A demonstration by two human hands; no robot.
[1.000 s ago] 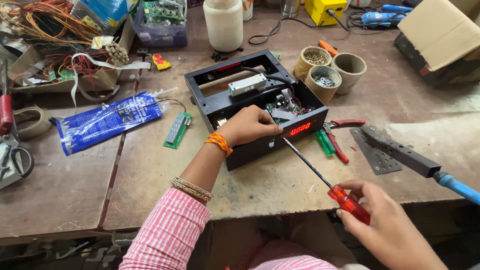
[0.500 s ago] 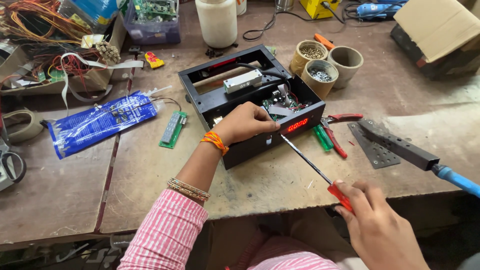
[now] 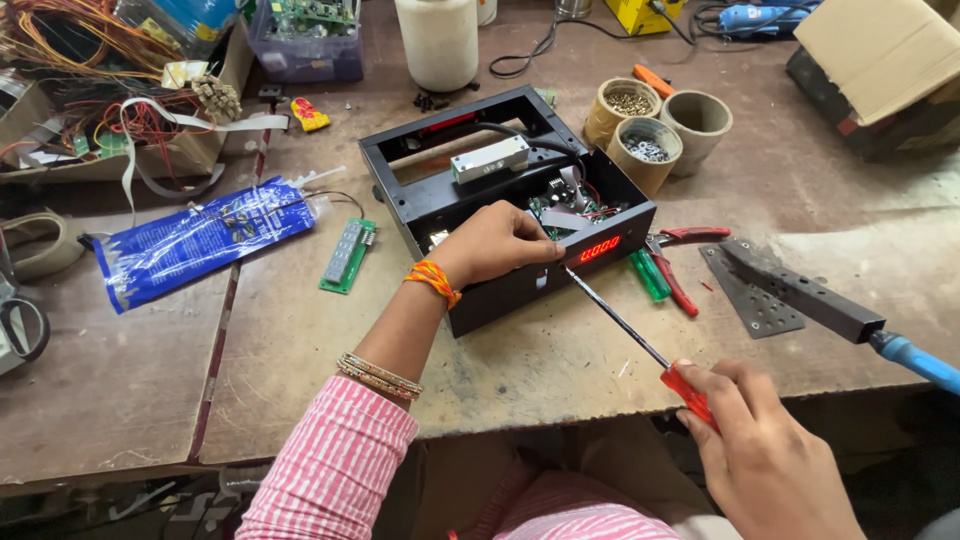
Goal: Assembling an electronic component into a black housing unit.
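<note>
Left hand [image 3: 500, 243] rests curled over the front rim of the black box [image 3: 505, 200] at mid-worktop [image 3: 150, 400], fingers pressed together. Screwdriver [image 3: 640, 340] slants from its tip at the box front, below the red display [image 3: 600, 248], down-right to the right hand [image 3: 770, 460], closed round the red handle. Since the earlier frame, the tip has dropped slightly.

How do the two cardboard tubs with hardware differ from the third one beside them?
The two filled tubs hold small metal parts; the third tub looks empty. The filled tubs stand nearer the black box; the empty one stands farther from it. All three are upright, open, round and tan.
</note>
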